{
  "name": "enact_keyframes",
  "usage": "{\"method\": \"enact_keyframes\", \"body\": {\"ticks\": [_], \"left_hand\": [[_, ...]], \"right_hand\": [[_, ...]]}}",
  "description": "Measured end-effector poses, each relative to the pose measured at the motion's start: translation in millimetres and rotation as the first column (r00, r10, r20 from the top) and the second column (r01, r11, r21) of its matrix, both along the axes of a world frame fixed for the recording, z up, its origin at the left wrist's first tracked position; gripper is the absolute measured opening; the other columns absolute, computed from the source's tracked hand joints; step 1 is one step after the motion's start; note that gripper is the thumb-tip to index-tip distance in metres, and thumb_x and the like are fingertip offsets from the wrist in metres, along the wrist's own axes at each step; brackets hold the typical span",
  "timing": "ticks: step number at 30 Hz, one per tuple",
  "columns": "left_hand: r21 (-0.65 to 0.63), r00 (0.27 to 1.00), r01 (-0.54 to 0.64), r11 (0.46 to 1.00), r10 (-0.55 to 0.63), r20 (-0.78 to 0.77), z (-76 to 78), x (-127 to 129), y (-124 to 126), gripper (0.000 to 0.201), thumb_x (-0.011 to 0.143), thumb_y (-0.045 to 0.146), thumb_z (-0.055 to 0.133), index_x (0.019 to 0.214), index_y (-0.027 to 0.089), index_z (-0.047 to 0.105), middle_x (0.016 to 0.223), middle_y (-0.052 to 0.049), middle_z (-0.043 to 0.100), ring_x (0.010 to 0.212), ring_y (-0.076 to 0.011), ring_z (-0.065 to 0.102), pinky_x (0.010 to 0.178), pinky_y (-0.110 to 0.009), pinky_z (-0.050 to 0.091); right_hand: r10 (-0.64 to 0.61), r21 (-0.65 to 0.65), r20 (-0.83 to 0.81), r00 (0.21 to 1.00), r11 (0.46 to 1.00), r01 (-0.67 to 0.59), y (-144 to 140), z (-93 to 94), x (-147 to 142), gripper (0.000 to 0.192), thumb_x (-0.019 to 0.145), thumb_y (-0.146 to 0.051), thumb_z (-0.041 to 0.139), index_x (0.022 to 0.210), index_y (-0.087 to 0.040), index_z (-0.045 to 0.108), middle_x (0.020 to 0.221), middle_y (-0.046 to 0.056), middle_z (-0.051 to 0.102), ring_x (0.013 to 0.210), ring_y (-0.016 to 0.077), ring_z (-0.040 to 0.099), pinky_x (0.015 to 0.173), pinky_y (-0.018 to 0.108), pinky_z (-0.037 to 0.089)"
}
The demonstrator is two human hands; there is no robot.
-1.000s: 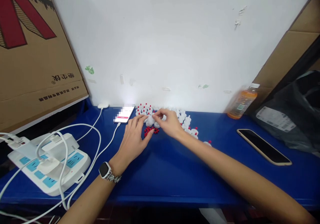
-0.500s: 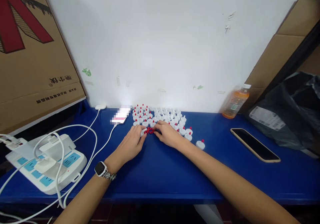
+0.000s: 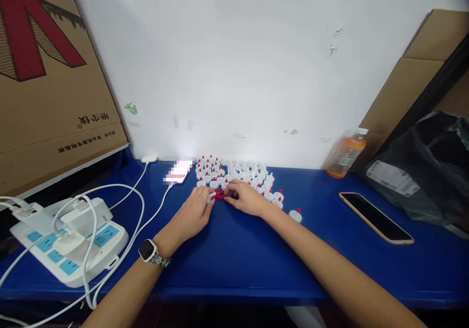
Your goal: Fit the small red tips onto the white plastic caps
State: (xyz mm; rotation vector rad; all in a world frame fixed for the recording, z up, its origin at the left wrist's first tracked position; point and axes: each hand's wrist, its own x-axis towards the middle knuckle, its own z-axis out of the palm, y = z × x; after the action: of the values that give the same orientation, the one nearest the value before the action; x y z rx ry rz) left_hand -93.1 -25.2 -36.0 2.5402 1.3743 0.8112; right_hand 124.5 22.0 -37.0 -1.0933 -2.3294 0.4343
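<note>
Here left hand (image 3: 190, 214) and right hand (image 3: 246, 198) pinch at small red plugs (image 3: 219, 195) piled on blue table (image 3: 234, 250), just before white caps (image 3: 234, 171). Best to take one plug per pinch, fingertips only.

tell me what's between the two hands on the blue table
In the head view, a small pile of red beads lies between the left hand and right hand; both hands' fingertips reach it.

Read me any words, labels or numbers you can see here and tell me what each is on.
Cardboard box: two lines of printed characters, shown upside down, too small to read.
Orange bottle: label too small to read.
Black bag: white label, print blurred.
Lit phone: screen blurred out.
Power strip: no readable marking.
</note>
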Motion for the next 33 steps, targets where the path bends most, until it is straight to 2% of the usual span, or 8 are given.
{"method": "enact_keyframes", "body": {"ticks": [5, 8, 10, 13, 16, 21, 29, 33], "left_hand": [[-0.006, 1.0, -0.018, 1.0, 0.018, -0.001, 3.7, -2.0, -0.1, 0.028, 0.102, 0.032, 0.034, 0.114, 0.017, 0.055, 0.109, -0.012, 0.061, 0.102, -0.0276, 0.056, 0.093, -0.05, 0.05], [-0.021, 0.999, -0.002, 1.0, 0.003, 0.041, 6.6, -1.0, -1.6, 0.031, 0.103, 0.034, 0.034, 0.12, 0.017, 0.053, 0.115, -0.012, 0.061, 0.107, -0.0277, 0.055, 0.097, -0.052, 0.049], [-0.025, 0.997, 0.012, 1.0, -0.01, 0.078, 7.1, 0.9, -3.2, 0.034, 0.103, 0.035, 0.034, 0.126, 0.017, 0.051, 0.119, -0.013, 0.06, 0.113, -0.0278, 0.056, 0.1, -0.052, 0.048], [-0.04, 0.993, 0.035, 0.999, -0.03, 0.111, 5.9, 4.5, -6.3, 0.039, 0.103, 0.037, 0.037, 0.135, 0.016, 0.045, 0.128, -0.016, 0.057, 0.123, -0.0286, 0.055, 0.104, -0.051, 0.048], [-0.037, 0.992, 0.056, 0.998, -0.052, 0.112, 5.3, 7.7, -9.4, 0.044, 0.103, 0.039, 0.038, 0.139, 0.015, 0.041, 0.13, -0.017, 0.056, 0.125, -0.0294, 0.055, 0.105, -0.051, 0.047], [-0.02, 0.992, 0.097, 0.995, -0.095, 0.081, 8.1, 10.0, -12.4, 0.041, 0.103, 0.039, 0.037, 0.138, 0.018, 0.043, 0.117, -0.013, 0.059, 0.111, -0.0272, 0.06, 0.098, -0.048, 0.052], [-0.026, 0.992, 0.121, 0.992, -0.12, 0.047, 8.2, 9.0, -13.8, 0.04, 0.104, 0.039, 0.035, 0.138, 0.018, 0.043, 0.116, -0.013, 0.06, 0.108, -0.0271, 0.06, 0.095, -0.047, 0.053], [0.005, 0.991, 0.107, 0.994, -0.107, 0.079, 3.2, 9.8, -12.8, 0.054, 0.104, 0.04, 0.036, 0.151, 0.016, 0.028, 0.13, -0.017, 0.055, 0.123, -0.0287, 0.055, 0.105, -0.05, 0.047]], "right_hand": [[-0.007, -0.022, -0.065, 0.998, 1.0, 0.006, 1.2, -0.2, -1.7, 0.006, 0.085, -0.016, 0.064, 0.087, -0.017, 0.07, 0.093, 0.004, 0.064, 0.077, 0.0129, 0.058, 0.073, 0.026, 0.045], [-0.028, -0.045, -0.235, 0.972, 0.999, 0.018, -5.4, 6.0, -0.3, 0.007, 0.086, -0.02, 0.064, 0.086, -0.017, 0.07, 0.087, 0.003, 0.068, 0.076, 0.0141, 0.06, 0.074, 0.028, 0.046], [-0.056, -0.178, -0.437, 0.898, 0.984, -0.025, -11.0, 10.1, -0.3, 0.013, 0.086, -0.029, 0.067, 0.086, -0.016, 0.069, 0.08, 0.003, 0.07, 0.071, 0.0143, 0.062, 0.07, 0.029, 0.048], [-0.107, -0.36, -0.639, 0.761, 0.917, -0.173, -19.0, 13.0, -4.4, 0.03, 0.079, -0.045, 0.075, 0.083, -0.016, 0.069, 0.074, 0.003, 0.07, 0.062, 0.0129, 0.06, 0.064, 0.028, 0.048], [-0.147, -0.403, -0.723, 0.675, 0.883, -0.24, -25.1, 12.3, -12.4, 0.034, 0.073, -0.048, 0.08, 0.081, -0.016, 0.072, 0.07, 0.001, 0.069, 0.06, 0.0109, 0.057, 0.064, 0.027, 0.048], [-0.219, -0.433, -0.793, 0.569, 0.858, -0.275, -29.9, 11.2, -21.4, 0.035, 0.069, -0.046, 0.084, 0.082, -0.017, 0.07, 0.072, 0.001, 0.071, 0.061, 0.0105, 0.058, 0.065, 0.026, 0.047], [-0.148, -0.369, -0.768, 0.623, 0.897, -0.242, -32.2, 10.3, -23.6, 0.036, 0.068, -0.048, 0.084, 0.073, -0.018, 0.065, 0.067, 0.0, 0.067, 0.059, 0.011, 0.056, 0.062, 0.026, 0.046], [-0.126, -0.325, -0.761, 0.636, 0.923, -0.207, -33.8, 11.3, -26.6, 0.037, 0.071, -0.049, 0.082, 0.072, -0.018, 0.062, 0.066, -0.001, 0.064, 0.06, 0.0114, 0.056, 0.061, 0.026, 0.045]]}}
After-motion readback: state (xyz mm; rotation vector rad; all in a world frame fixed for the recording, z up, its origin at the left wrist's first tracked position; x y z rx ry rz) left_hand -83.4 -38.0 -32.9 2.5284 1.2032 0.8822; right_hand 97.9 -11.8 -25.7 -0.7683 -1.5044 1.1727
